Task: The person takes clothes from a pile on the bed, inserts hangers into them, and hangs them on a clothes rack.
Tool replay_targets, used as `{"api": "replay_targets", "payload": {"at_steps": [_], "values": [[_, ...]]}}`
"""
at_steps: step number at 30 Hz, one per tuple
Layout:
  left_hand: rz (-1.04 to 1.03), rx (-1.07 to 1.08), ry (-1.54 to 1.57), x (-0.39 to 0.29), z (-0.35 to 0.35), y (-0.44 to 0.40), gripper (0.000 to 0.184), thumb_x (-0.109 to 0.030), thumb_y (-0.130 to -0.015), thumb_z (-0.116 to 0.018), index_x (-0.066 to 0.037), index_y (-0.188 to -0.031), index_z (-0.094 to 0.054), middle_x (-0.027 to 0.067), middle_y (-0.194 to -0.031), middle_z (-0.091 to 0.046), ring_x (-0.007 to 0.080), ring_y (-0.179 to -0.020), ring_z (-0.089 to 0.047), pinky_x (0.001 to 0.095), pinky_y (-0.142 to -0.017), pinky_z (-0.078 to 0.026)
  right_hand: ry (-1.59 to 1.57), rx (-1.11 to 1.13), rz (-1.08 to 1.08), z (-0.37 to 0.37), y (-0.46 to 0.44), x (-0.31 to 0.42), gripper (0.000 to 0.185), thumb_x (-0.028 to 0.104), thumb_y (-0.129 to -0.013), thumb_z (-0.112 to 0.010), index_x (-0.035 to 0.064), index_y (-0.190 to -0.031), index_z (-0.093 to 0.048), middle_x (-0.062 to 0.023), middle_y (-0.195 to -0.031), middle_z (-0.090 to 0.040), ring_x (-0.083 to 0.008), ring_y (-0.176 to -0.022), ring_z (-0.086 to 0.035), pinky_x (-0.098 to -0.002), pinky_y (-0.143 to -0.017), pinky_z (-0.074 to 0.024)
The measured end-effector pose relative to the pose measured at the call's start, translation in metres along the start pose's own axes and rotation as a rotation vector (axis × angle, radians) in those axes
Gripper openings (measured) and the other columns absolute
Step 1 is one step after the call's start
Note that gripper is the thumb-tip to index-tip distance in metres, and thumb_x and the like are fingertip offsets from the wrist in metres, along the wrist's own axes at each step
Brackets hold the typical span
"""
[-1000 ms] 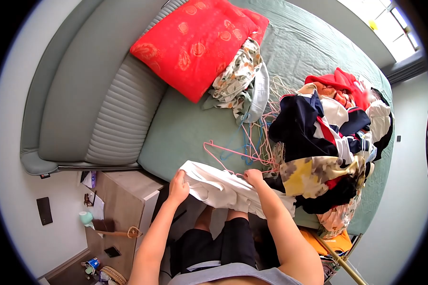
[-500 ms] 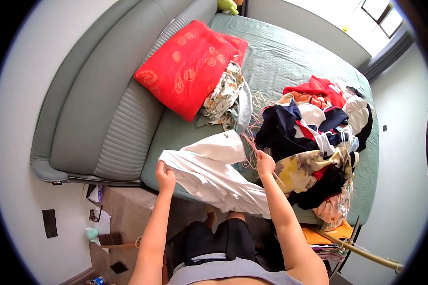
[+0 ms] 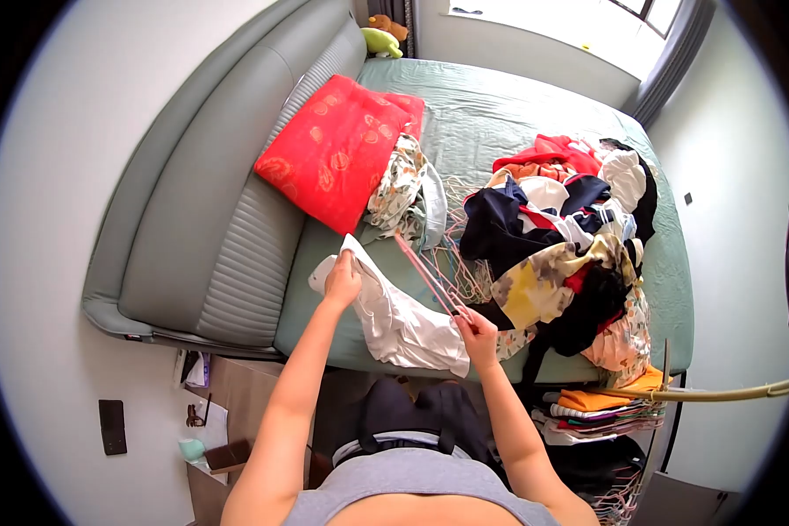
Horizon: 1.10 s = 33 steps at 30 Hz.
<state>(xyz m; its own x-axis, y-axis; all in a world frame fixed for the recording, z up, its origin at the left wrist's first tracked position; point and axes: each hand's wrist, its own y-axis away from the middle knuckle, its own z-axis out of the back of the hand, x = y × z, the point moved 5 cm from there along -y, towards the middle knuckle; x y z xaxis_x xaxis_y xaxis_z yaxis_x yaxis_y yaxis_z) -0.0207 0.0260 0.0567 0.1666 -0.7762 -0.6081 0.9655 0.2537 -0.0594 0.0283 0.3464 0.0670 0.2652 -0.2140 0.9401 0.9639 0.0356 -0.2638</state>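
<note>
1. Head view: the white garment (image 3: 403,324) hangs between the person's hands, over the near edge of the bed (image 3: 320,263), its upper end gathered and its lower end spread out toward the right.
2. The left hand (image 3: 343,279) is clamped on the garment's upper end, fingers closed over the cloth.
3. The right hand (image 3: 477,336) is closed around a pink hanger (image 3: 422,270), which slants up and left, its far end near the floral cloth. The garment's lower end lies just beside this hand; whether the fingers also grip the cloth, I cannot tell.
4. Beyond the right hand, a tangle of hangers (image 3: 470,282) lies on the bed, between the floral cloth (image 3: 399,188) and the clothes heap (image 3: 563,230).
5. The heap mixes red, navy, white, yellow-patterned and black pieces, some draping toward the near edge.
6. The red cushion (image 3: 335,153) rests near the headboard (image 3: 188,219), touching the floral cloth.
7. Plush toys (image 3: 382,41), one green and one brown, sit at the far corner.
8. Below the bed's edge on the right is a folded stack (image 3: 600,422) with orange on top, near a rail (image 3: 732,394).
9. At lower left, the nightstand (image 3: 250,377) carries a pale green cup (image 3: 191,451).
</note>
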Motion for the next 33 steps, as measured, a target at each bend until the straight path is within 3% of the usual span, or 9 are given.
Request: {"api": "replay_targets", "payload": {"at_steps": [3, 7, 11, 15, 20, 23, 25, 27, 33], "values": [[0.006, -0.101, -0.069, -0.016, 0.004, -0.001, 0.033, -0.009, -0.079, -0.045, -0.004, -0.112, -0.043, 0.0226, -0.108, -0.053, 0.0419, -0.094, -0.054, 0.0472, -0.076, -0.045, 0.07, 0.063, 0.027, 0.004, 0.008, 0.031, 0.011, 0.001, -0.08, -0.064, -0.0043, -0.09, -0.065, -0.0078, -0.078, -0.067, -0.009, -0.064, -0.059, -0.0211, -0.058, -0.0461], [-0.031, -0.129, -0.165, -0.034, 0.003, 0.001, 0.03, -0.011, -0.08, -0.048, -0.005, -0.109, -0.046, 0.0124, -0.14, -0.035, 0.0399, -0.08, -0.061, 0.0459, -0.065, -0.049, 0.059, 0.101, 0.053, 0.011, 0.027, 0.038, 0.011, 0.0, -0.08, -0.063, -0.0068, -0.089, -0.064, -0.0124, -0.085, -0.068, -0.0111, -0.066, -0.062, -0.0212, -0.061, -0.0469], [-0.177, -0.061, -0.221, -0.068, -0.011, 0.021, 0.023, -0.01, -0.08, -0.048, -0.004, -0.102, -0.051, 0.0111, -0.143, -0.031, 0.0356, -0.075, -0.063, 0.0442, -0.061, -0.05, 0.049, 0.063, 0.121, 0.011, 0.027, 0.056, 0.015, 0.006, -0.08, -0.065, -0.0002, -0.094, -0.066, -0.0128, -0.069, -0.062, -0.0123, -0.055, -0.056, -0.0232, -0.053, -0.0428], [-0.416, 0.043, -0.242, -0.134, -0.028, 0.077, 0.031, -0.013, -0.073, -0.057, -0.002, -0.101, -0.051, 0.0186, -0.141, -0.031, 0.0354, -0.07, -0.063, 0.0417, -0.061, -0.051, 0.049, -0.01, 0.096, -0.004, 0.012, 0.054, 0.01, 0.003, -0.081, -0.062, -0.0046, -0.087, -0.065, -0.0114, -0.081, -0.067, -0.0092, -0.063, -0.058, -0.0216, -0.058, -0.0453], [-0.71, 0.225, 0.003, -0.173, -0.004, 0.096, 0.036, -0.017, -0.075, -0.062, -0.006, -0.109, -0.057, 0.0141, -0.13, -0.047, 0.0321, -0.094, -0.06, 0.0401, -0.075, -0.05, 0.219, -0.2, 0.145, 0.008, -0.001, 0.046, 0.013, 0.014, -0.074, -0.073, 0.0035, -0.073, -0.066, -0.0051, -0.047, -0.052, -0.0098, -0.04, -0.047, -0.023, -0.041, -0.0361], [-0.922, 0.123, -0.018, -0.18, 0.034, 0.076, 0.033, -0.028, -0.074, -0.067, -0.015, -0.104, -0.063, 0.0037, -0.11, -0.062, 0.0237, -0.088, -0.059, 0.0348, -0.076, -0.047, 0.136, -0.242, 0.199, 0.03, -0.005, 0.049, 0.013, 0.013, -0.072, -0.074, 0.0025, -0.071, -0.067, -0.0046, -0.047, -0.052, -0.0082, -0.04, -0.046, -0.0227, -0.041, -0.0352], [-1.084, -0.18, -0.167, -0.203, 0.07, 0.073, 0.026, -0.031, -0.074, -0.068, -0.016, -0.096, -0.066, 0.0001, -0.098, -0.065, 0.0205, -0.083, -0.059, 0.0321, -0.078, -0.044, 0.088, -0.277, 0.24, 0.047, -0.008, 0.063, 0.014, 0.008, -0.069, -0.076, -0.001, -0.07, -0.066, -0.0035, -0.048, -0.052, -0.0044, -0.042, -0.043, -0.0203, -0.041, -0.0329], [-1.003, 0.036, -0.212, -0.19, 0.062, 0.055, 0.019, -0.03, -0.076, -0.066, -0.015, -0.086, -0.066, 0.0003, -0.075, -0.064, 0.0203, -0.072, -0.06, 0.0321, -0.073, -0.045, -0.007, -0.317, 0.31, 0.053, -0.013, 0.081, 0.015, 0.007, -0.069, -0.076, -0.0018, -0.067, -0.064, -0.0026, -0.048, -0.052, -0.0041, -0.04, -0.039, -0.0192, -0.041, -0.0311], [-0.833, -0.027, -0.036, -0.187, 0.065, 0.053, 0.019, -0.028, -0.078, -0.065, -0.01, -0.08, -0.066, 0.0068, -0.071, -0.064, 0.025, -0.061, -0.061, 0.0331, -0.053, -0.047, 0.227, -0.622, 0.274, 0.054, -0.004, 0.072, 0.01, 0.009, -0.077, -0.064, 0.0028, -0.083, -0.057, -0.0109, -0.089, -0.058, -0.0263, -0.087, -0.052, -0.0353, -0.078, -0.0411]]}}
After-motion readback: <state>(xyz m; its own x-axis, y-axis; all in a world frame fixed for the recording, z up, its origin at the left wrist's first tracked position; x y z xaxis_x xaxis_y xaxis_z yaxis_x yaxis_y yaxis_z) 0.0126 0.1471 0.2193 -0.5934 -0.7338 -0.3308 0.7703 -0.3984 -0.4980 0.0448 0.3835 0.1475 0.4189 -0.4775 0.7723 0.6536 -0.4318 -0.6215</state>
